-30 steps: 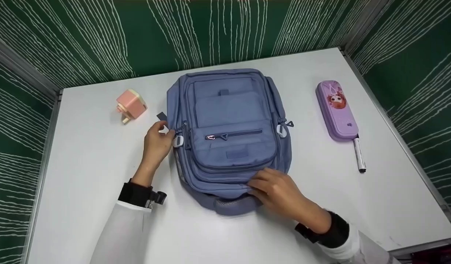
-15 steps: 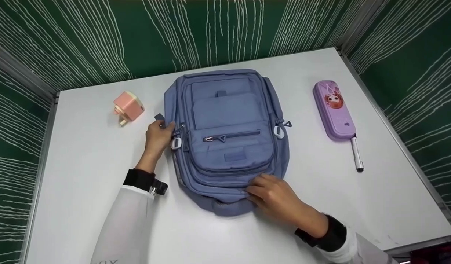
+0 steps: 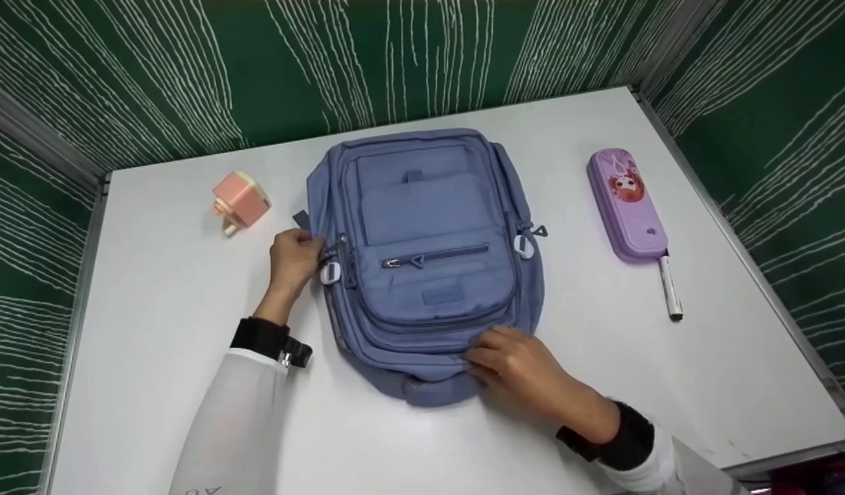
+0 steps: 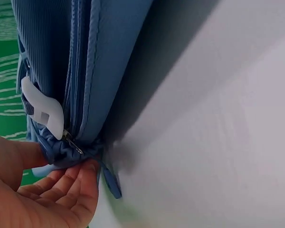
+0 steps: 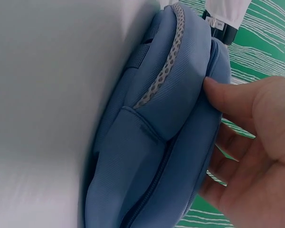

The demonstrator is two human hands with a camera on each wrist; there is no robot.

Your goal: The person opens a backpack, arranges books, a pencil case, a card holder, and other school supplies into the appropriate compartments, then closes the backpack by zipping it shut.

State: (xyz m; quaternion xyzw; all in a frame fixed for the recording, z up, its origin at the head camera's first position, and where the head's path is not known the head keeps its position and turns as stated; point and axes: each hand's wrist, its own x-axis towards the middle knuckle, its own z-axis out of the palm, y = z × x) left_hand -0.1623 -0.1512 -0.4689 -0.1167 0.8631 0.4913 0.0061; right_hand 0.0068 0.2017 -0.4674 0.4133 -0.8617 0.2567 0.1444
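Head view, and here's the blue backpack (image 3: 429, 206), flat on the white table (image 3: 161, 344), its pocketed front facing up! Its long axis runs from the far table edge down toward the person, the far end leaning slightly left. The short front zipper (image 3: 436, 256) cuts across that line, climbing a touch to the right.

Now the hands! The left hand (image 3: 295, 265) has the bag's left side in a tight pinch, thumb and fingers almost together on bunched fabric, right by a white buckle (image 4: 43, 109). A blue tab (image 4: 112, 183) hangs just past those fingertips.

Over to the right hand (image 3: 515, 361): it grips the rim at the near end, right of centre. Thumb on one side, fingers on the other, parted by the thickness of the edge.

So the bag lies between the two hands, most of its body stretching away beyond the right one. Well apart on the left sits a pink block (image 3: 242, 199); out right, a purple case (image 3: 627, 205) with a marker (image 3: 670, 285) at its near end.
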